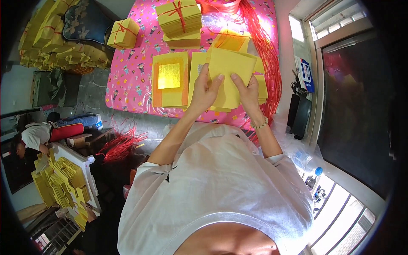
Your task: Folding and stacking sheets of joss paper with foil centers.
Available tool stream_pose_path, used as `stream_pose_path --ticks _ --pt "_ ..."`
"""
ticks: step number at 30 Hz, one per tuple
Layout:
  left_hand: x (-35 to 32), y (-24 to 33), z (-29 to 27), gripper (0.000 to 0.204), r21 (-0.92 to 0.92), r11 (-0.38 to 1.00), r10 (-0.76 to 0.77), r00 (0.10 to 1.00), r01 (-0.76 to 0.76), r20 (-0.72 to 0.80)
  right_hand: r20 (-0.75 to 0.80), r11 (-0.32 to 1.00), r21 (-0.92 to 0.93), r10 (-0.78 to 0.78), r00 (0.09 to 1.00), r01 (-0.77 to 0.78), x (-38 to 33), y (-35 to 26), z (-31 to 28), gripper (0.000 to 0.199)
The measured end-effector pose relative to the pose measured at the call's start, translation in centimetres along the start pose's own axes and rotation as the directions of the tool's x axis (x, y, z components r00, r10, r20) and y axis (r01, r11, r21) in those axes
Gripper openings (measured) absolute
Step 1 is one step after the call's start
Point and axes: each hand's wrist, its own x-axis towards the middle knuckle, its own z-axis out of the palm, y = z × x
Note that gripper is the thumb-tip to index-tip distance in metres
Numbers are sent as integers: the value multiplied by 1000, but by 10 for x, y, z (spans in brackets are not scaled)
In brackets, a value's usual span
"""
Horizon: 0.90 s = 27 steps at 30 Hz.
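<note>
My left hand (205, 90) and my right hand (250, 94) grip a stack of plain yellow paper sheets (230, 70) from both sides, thumbs on top. It is tilted over other yellow paper (196, 59) on the table. Left of my hands lies a yellow paper stack with an orange border (182, 95); a shiny gold foil square (169, 76) sits on its top sheet. Behind the held sheets, more orange-printed paper (229, 41) shows in part. How thick the held stack is, I cannot tell.
A pink patterned cloth (127, 80) covers the table. Yellow bundles tied with red string (180, 21) (123, 34) stand farther back. Red plastic strands (272, 72) hang along the right edge. A person (38, 136) is at a side table of yellow paper on the left. A plastic bottle (308, 162) lies at right.
</note>
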Motion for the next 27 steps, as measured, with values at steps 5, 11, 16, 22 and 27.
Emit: stream_pose_path --ticks 5,11,16,22,27 --pt "0 -3 -4 29 -43 998 -43 999 42 -24 0 1000 -9 23 1000 -23 2 -6 5 30" --pt "12 -5 -18 29 -66 978 -197 980 196 -14 90 981 19 192 977 -194 16 -7 0 32" --pt "14 -8 -23 30 -37 937 -347 938 347 -2 79 962 -146 242 967 -229 20 1 -7 33" --pt "14 -19 -25 31 -73 927 -369 929 368 4 97 945 -129 313 945 -300 17 8 -16 34" --pt "12 -26 -22 32 -30 952 -306 952 305 -9 87 956 -91 288 954 -280 18 18 -21 34"
